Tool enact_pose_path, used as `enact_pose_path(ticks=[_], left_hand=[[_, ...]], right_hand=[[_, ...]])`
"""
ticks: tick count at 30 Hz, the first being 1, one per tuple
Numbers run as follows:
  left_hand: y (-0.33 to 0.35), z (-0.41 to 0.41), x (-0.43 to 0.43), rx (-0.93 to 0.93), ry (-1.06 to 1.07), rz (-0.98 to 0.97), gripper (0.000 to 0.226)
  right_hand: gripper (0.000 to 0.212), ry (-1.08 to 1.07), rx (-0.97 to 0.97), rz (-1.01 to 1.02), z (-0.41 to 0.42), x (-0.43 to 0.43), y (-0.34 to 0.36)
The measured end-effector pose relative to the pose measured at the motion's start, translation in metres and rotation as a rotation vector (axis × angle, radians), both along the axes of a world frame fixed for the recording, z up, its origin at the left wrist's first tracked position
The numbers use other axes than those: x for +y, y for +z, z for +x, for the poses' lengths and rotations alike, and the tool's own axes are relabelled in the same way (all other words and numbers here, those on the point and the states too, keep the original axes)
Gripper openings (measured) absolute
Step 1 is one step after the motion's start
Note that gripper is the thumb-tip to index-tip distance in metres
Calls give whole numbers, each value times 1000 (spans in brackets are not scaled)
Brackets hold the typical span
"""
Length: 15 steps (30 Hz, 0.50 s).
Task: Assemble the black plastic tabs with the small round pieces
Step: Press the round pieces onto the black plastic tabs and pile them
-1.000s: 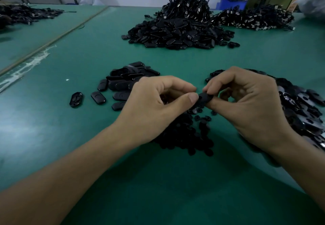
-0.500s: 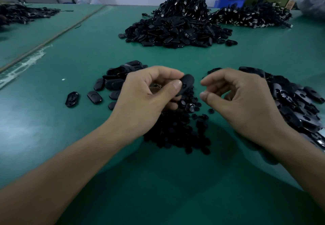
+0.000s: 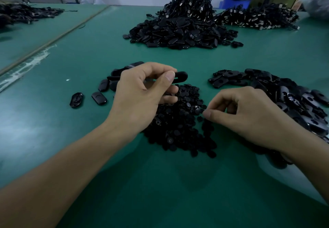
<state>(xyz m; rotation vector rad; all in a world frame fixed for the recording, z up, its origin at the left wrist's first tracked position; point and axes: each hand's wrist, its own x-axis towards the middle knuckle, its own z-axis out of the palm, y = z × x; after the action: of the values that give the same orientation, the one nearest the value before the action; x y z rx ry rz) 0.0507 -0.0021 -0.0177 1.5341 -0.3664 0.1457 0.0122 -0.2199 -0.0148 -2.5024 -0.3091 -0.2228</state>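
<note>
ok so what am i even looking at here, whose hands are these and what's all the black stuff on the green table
There is no machine here: these are a person's two bare hands, seen from one camera worn on the head, looking forward and down. The surface is a green table. The left hand pinches one black plastic tab between thumb and forefinger, lifted above the table. The right hand reaches with curled fingers into the pile of small round pieces in the middle; whether it has one pinched I cannot tell. To the right lies a pile of loose tabs, to the left a smaller group of tabs, and farther back a big heap of black parts with bundled cables beside it.
</note>
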Motion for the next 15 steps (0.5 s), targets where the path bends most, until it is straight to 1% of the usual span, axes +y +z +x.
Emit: enact_pose_path(ticks=[5, 8, 12, 15], left_hand=[[-1, 2, 1, 44, 11, -26, 10], [-2, 2, 2, 69, 13, -3, 11], [-3, 1, 0, 56, 30, 47, 12], [-3, 2, 0, 68, 35, 62, 11]], right_hand=[[18, 32, 60, -4, 0, 3, -1], [15, 34, 72, -17, -1, 6, -1], [13, 72, 84, -68, -1, 9, 1], [9, 71, 60, -88, -2, 10, 1]])
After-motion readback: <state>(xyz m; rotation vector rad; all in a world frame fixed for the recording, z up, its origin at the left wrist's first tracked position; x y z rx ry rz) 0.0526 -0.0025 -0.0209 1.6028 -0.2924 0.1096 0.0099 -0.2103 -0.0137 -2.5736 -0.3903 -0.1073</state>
